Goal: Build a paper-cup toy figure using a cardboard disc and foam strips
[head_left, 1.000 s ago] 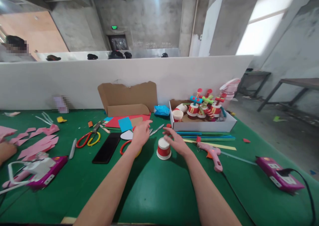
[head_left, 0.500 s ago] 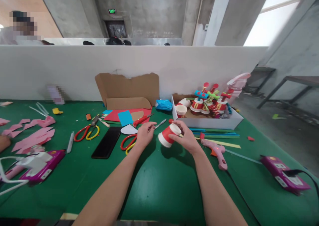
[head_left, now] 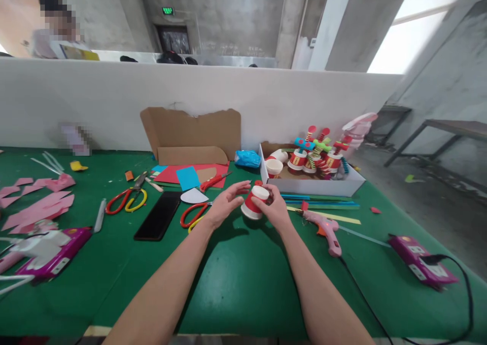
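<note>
We work at a table covered in green felt (head_left: 236,284), with a low white partition (head_left: 114,101) running along its far edge and bare concrete walls and pillars beyond it. Our landmark is the white cardboard box (head_left: 315,185) of finished red-and-white cup toys. Just in front of its near left corner, our right hand (head_left: 274,209) grasps a red-and-white paper cup (head_left: 255,203), lifted off the felt and tilted on its side, fingers wrapped round its right flank. Our left hand (head_left: 224,205) hovers just left of the cup, fingers spread and released, holding nothing; whether they touch the cup we cannot tell. Left of the box lie red-handled scissors (head_left: 192,215), a black phone (head_left: 158,222), red and blue paper sheets (head_left: 188,175) and a brown cardboard flap (head_left: 190,134). In front of the box, to its right, a pink glue gun (head_left: 323,228) rests on the felt; further right sits a purple power strip (head_left: 418,261). Far left of the box, pink paper scraps (head_left: 38,208) are scattered.
</note>
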Action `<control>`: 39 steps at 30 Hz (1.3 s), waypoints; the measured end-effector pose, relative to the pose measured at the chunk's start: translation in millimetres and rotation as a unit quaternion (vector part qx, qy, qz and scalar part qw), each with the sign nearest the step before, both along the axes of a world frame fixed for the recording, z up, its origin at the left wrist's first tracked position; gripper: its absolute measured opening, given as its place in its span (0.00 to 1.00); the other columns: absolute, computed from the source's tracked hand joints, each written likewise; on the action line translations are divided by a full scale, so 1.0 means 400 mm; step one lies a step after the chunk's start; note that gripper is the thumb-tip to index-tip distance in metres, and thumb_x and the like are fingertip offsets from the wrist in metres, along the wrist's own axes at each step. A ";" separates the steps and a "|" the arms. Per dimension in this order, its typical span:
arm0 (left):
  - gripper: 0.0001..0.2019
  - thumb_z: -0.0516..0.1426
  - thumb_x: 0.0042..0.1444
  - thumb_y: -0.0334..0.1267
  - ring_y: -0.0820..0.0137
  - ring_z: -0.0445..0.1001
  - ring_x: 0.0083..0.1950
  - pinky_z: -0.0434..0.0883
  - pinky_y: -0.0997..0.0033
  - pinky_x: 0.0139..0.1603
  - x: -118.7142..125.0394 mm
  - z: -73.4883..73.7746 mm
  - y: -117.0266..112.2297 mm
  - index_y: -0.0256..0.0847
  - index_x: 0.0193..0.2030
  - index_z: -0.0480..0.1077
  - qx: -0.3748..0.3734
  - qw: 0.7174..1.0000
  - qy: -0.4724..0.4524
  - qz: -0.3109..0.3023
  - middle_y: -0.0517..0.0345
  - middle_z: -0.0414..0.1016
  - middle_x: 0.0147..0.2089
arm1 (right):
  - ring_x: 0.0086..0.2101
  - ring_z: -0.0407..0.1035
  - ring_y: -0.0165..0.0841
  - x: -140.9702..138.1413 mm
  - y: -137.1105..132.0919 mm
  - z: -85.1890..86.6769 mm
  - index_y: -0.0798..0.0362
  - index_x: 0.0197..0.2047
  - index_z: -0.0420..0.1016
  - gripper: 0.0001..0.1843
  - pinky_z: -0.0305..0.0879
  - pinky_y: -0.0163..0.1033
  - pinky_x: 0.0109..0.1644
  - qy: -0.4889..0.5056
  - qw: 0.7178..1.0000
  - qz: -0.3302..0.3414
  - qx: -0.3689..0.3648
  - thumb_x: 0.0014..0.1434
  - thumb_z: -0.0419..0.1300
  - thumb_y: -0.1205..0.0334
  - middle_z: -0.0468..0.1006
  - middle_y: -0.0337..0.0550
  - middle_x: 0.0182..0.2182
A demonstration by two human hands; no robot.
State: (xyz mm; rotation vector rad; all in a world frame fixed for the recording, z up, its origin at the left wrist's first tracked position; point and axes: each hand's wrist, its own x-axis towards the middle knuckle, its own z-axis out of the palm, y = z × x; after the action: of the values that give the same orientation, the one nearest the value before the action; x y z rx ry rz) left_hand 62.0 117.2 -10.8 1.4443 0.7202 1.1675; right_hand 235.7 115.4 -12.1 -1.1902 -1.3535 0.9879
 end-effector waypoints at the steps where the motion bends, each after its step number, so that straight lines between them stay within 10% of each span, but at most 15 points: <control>1: 0.27 0.59 0.52 0.53 0.59 0.67 0.58 0.66 0.62 0.54 -0.002 0.000 0.004 0.42 0.56 0.68 -0.002 0.999 0.003 0.037 0.47 0.70 0.57 | 0.40 0.70 0.38 0.003 -0.001 0.000 0.51 0.44 0.66 0.28 0.66 0.45 0.47 -0.049 0.998 0.012 0.029 0.40 0.67 0.50 0.75 0.44 0.41; 8: 0.24 0.56 0.51 0.57 0.64 0.74 0.42 0.70 0.68 0.40 -0.021 -0.023 0.028 0.37 0.42 0.74 -0.038 0.978 -0.012 0.207 0.50 0.78 0.39 | 0.46 0.68 0.40 0.000 -0.009 -0.008 0.52 0.49 0.67 0.30 0.63 0.46 0.52 -0.164 0.980 0.081 0.082 0.42 0.67 0.54 0.73 0.48 0.48; 17: 0.18 0.51 0.58 0.47 0.71 0.72 0.31 0.71 0.70 0.37 -0.019 -0.046 0.029 0.38 0.46 0.71 0.030 0.960 0.087 0.265 0.57 0.76 0.30 | 0.25 0.62 0.33 0.028 -0.009 0.012 0.52 0.40 0.73 0.22 0.62 0.40 0.34 -0.066 0.980 -0.181 0.054 0.57 0.51 0.43 0.69 0.39 0.22; 26: 0.18 0.47 0.57 0.33 0.73 0.71 0.29 0.70 0.72 0.35 0.007 -0.042 0.010 0.41 0.52 0.69 0.109 0.951 0.228 0.179 0.57 0.76 0.37 | 0.25 0.60 0.29 0.011 -0.010 0.015 0.51 0.49 0.70 0.29 0.61 0.38 0.33 -0.160 0.987 0.028 0.018 0.45 0.63 0.47 0.74 0.43 0.39; 32: 0.16 0.49 0.57 0.35 0.73 0.71 0.29 0.70 0.71 0.35 0.005 -0.045 0.013 0.40 0.50 0.69 0.085 0.951 0.190 0.227 0.57 0.76 0.37 | 0.25 0.62 0.30 -0.003 -0.026 0.012 0.53 0.49 0.71 0.24 0.64 0.41 0.33 -0.161 0.983 -0.015 0.090 0.53 0.58 0.47 0.74 0.47 0.41; 36: 0.18 0.47 0.61 0.46 0.71 0.71 0.30 0.70 0.70 0.37 -0.011 -0.039 0.022 0.39 0.27 0.68 0.057 0.932 0.161 0.320 0.58 0.72 0.26 | 0.37 0.67 0.39 -0.005 -0.045 0.030 0.49 0.32 0.76 0.15 0.64 0.48 0.47 -0.167 0.952 -0.137 0.217 0.61 0.51 0.52 0.75 0.47 0.34; 39: 0.22 0.42 0.64 0.47 0.68 0.73 0.37 0.69 0.65 0.46 -0.013 -0.016 0.015 0.40 0.26 0.67 0.117 0.903 0.182 0.372 0.53 0.73 0.30 | 0.56 0.59 0.44 -0.013 -0.062 0.046 0.46 0.44 0.76 0.15 0.52 0.55 0.61 -0.191 0.930 -0.127 0.288 0.62 0.50 0.55 0.71 0.48 0.52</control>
State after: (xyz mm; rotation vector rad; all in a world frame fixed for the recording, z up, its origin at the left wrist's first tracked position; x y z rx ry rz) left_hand 57.0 123.2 -17.0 1.6646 1.5309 1.6116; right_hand 230.5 90.5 6.3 -1.0870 -1.5933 0.1401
